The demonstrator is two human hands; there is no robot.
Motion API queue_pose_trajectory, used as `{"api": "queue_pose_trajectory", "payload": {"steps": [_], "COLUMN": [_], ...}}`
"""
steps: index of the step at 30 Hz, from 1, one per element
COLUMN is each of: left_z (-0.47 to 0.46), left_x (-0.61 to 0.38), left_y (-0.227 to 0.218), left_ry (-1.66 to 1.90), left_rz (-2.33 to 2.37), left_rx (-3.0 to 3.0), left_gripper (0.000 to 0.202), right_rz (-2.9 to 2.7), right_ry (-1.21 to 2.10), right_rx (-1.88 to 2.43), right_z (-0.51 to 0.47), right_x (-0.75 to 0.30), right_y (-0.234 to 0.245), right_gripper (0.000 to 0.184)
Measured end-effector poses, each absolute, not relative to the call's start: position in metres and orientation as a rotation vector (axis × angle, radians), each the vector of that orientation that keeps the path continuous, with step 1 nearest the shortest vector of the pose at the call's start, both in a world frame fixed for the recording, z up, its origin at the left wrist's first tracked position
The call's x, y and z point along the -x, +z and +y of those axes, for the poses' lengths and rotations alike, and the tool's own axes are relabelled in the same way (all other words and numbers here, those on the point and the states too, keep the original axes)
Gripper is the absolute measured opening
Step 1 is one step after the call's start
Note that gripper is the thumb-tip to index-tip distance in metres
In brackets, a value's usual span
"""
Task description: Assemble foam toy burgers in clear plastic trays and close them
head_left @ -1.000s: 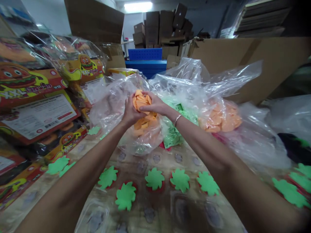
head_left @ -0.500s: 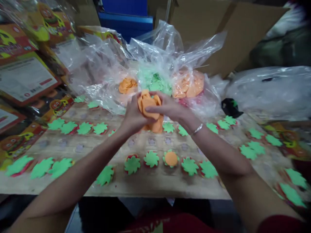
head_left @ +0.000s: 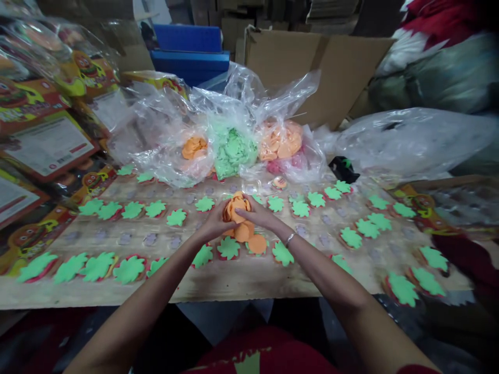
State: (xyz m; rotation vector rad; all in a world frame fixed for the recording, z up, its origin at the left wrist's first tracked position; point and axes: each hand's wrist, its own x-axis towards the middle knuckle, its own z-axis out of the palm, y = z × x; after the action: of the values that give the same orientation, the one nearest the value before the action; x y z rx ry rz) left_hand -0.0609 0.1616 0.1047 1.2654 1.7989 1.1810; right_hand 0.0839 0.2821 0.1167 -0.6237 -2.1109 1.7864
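At the back of the desk (head_left: 241, 283) we see three clear plastic bags side by side. The left bag (head_left: 163, 140) holds a small heap of orange foam discs, the middle bag (head_left: 233, 149) is filled with green leaf-shaped cutouts, and the right bag (head_left: 281, 139) holds paler orange discs with something pink beneath them. Behind the bags stands an open cardboard box (head_left: 327, 62); we cannot tell what is in it. Blue crates (head_left: 191, 49) sit further back. To the left, burger-printed cartons (head_left: 47, 145) are stacked under plastic wrap.

Both forearms reach forward from the bottom edge and meet over the middle of the desk. The left hand (head_left: 213, 224) is curled with its palm turned inward, cupping a bunch of orange discs (head_left: 235, 208) from the left side. The right hand (head_left: 260, 215), with a thin bracelet (head_left: 289, 239) at the wrist, is folded over the same bunch from the right, its fingers laid across the front. So both hands are closed on the bunch, which sits between them, just above the desk.

A few discs hang from the bottom of the bunch. Just beneath it, a single orange disc (head_left: 257, 244) lies on one of the green leaf pieces (head_left: 128, 269), which lie in rows across the desk, most of them on red pieces.
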Motion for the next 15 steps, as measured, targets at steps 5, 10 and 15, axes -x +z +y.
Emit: {"api": "queue_pose_trajectory", "payload": {"steps": [5, 10, 15], "left_z": [0.151, 0.152, 0.154], "left_x": [0.073, 0.081, 0.092], "left_y": [0.108, 0.099, 0.085], "left_ry": [1.217, 1.219, 1.219], "left_rz": [1.720, 1.916, 2.103], "left_rx": [-1.116, -0.978, -1.077], "left_gripper": [0.058, 0.052, 0.039], "right_rz": [-1.693, -1.640, -1.758], "right_ry": [2.237, 2.207, 2.057], "right_rx": [0.687, 0.645, 0.599], "right_z": [0.293, 0.306, 0.314], "right_x": [-0.092, -0.110, -0.117], "right_y": [0.106, 0.097, 0.084], "right_gripper": [0.047, 0.051, 0.046]}}
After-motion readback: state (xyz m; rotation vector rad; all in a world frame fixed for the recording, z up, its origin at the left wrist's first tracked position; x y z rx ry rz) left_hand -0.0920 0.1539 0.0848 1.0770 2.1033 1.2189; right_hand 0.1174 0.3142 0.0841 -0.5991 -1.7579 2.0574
